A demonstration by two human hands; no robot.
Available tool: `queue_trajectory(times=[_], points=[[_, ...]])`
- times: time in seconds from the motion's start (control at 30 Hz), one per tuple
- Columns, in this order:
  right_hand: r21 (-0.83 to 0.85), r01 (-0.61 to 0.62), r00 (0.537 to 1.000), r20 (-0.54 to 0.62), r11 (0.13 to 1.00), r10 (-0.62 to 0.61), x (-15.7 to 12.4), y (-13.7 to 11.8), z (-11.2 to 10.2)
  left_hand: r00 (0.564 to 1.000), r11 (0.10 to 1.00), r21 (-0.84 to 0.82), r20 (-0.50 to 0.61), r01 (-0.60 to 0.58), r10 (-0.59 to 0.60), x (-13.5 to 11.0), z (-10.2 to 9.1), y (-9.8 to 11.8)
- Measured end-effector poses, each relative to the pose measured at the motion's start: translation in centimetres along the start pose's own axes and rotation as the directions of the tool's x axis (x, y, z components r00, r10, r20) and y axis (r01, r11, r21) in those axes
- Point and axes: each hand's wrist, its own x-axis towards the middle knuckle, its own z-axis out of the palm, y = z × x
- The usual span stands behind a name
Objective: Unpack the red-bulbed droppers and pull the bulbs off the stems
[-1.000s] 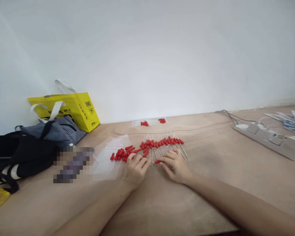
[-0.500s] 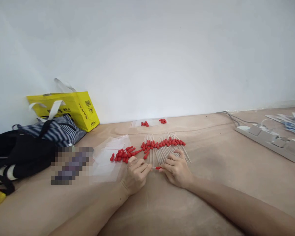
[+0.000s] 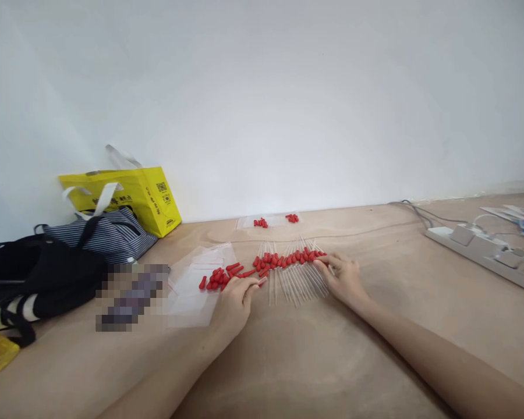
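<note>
My left hand point(image 3: 234, 305) is closed, thumb and forefinger pinched at a red rubber bulb point(image 3: 262, 284) whose shape is partly covered by the fingertips. It sits beside a loose pile of red rubber bulbs point(image 3: 218, 279). At the right end of a row of glass droppers point(image 3: 294, 282), my right hand point(image 3: 343, 278) pinches the red end of one dropper. The droppers lie fanned out, red bulbs along the middle and clear glass stems pointing toward and away from me. Its other fingers are curled, hiding part of that dropper.
Clear plastic bags point(image 3: 194, 297) lie left of the bulbs. By the wall are bagged red-bulbed pieces point(image 3: 271, 222). A yellow bag point(image 3: 157, 201), striped bag point(image 3: 109, 235) and black bag point(image 3: 48, 273) stand left. A power strip point(image 3: 484, 256) with cables lies right.
My hands have moved apart from the single dropper they both held. The right hand went up and right with it to the row's end; the left shifted slightly left and up to a bulb.
</note>
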Motion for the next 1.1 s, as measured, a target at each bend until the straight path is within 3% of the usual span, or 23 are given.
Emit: queue_trajectory(times=[0.13,0.27,0.4,0.57,0.7,0.93,1.1], points=[[-0.126,-0.292,0.952,0.059,0.948,0.301,1.8,2.6,-0.3,0.929,0.952,-0.06,0.244,0.3,-0.277,2.1,0.1,0.6],[-0.278,-0.407,0.896,0.065,0.87,0.44,2.6,4.4,-0.5,0.886,0.935,0.033,0.307,0.354,-0.347,4.2,0.4,1.5],[-0.346,-0.409,0.886,0.071,0.844,0.458,2.8,5.2,-0.1,0.883,0.937,0.105,0.312,0.334,-0.35,5.2,0.9,2.1],[-0.347,-0.417,0.884,0.058,0.84,0.463,2.9,5.4,0.4,0.917,0.929,0.238,0.214,0.285,-0.336,5.3,1.6,2.1],[-0.324,-0.424,0.869,0.118,0.846,0.481,3.1,5.5,0.4,0.935,0.918,0.298,0.157,0.261,-0.317,5.1,2.0,1.7],[-0.338,-0.25,0.933,0.165,0.907,0.319,3.4,5.1,0.8,0.944,0.924,0.292,0.142,0.247,-0.297,4.8,2.0,1.0],[-0.271,-0.345,0.894,0.197,0.898,0.403,3.6,5.1,1.3,0.942,0.926,0.273,0.136,0.262,-0.307,4.5,2.2,0.3]])
